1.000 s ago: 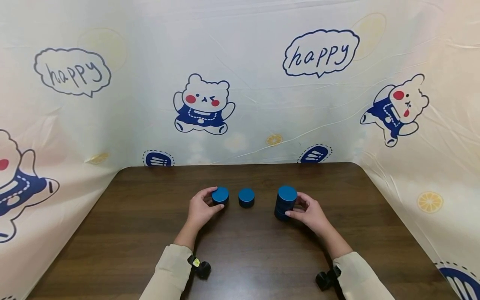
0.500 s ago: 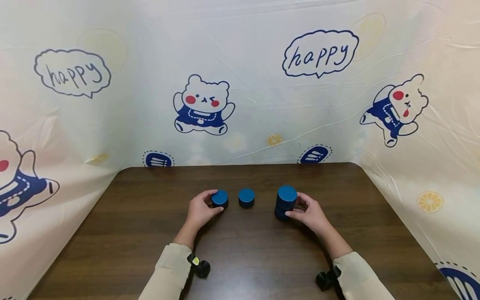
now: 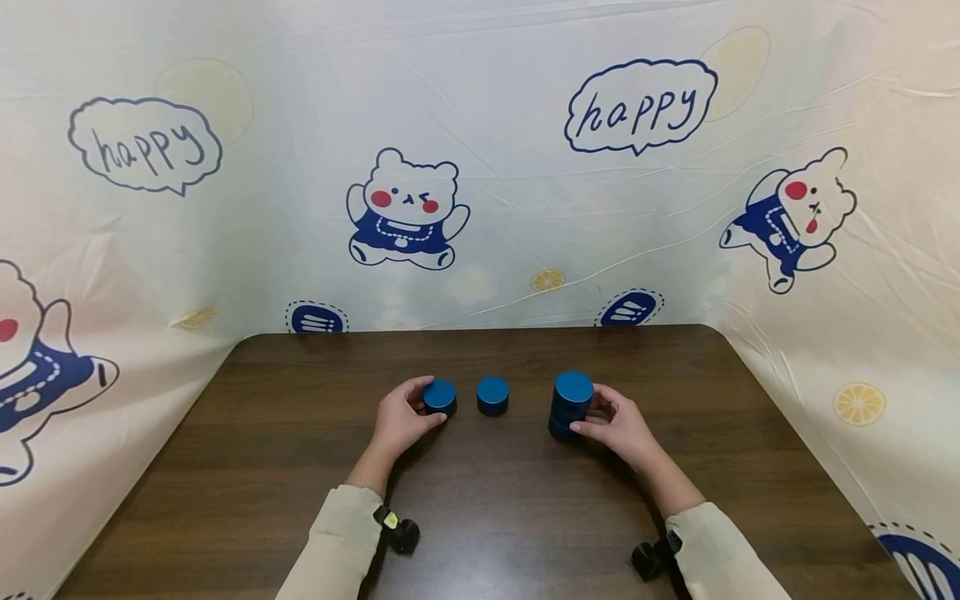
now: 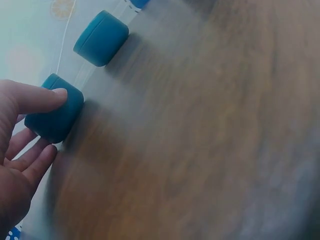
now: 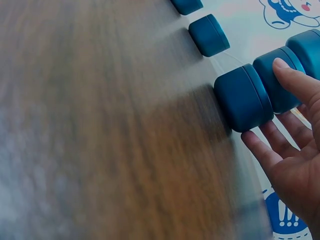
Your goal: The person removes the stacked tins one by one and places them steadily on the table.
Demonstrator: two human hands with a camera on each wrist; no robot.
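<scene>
My left hand (image 3: 401, 421) holds a small round blue tin (image 3: 440, 397) between thumb and fingers. In the left wrist view this tin (image 4: 57, 117) is upright at the tabletop, with the thumb on its side. A second blue tin (image 3: 492, 396) stands alone just to its right. Farther right is an upright stack of blue tins (image 3: 572, 404), gripped by my right hand (image 3: 618, 429). The right wrist view shows three tins one on another, the thumb on the middle tin (image 5: 275, 75) and the fingers behind. Each tin has a seam near its top.
The brown wooden table (image 3: 480, 508) carries all the tins. Behind it hangs a pale cloth (image 3: 510, 108) printed with bears and "happy" bubbles. A black wrist camera (image 3: 405, 537) sits on the left sleeve, another (image 3: 648, 560) on the right.
The tin in my left hand has come down slightly onto the table since a second ago, and the hand has shifted a little with it. The right hand and stack have stayed put.
</scene>
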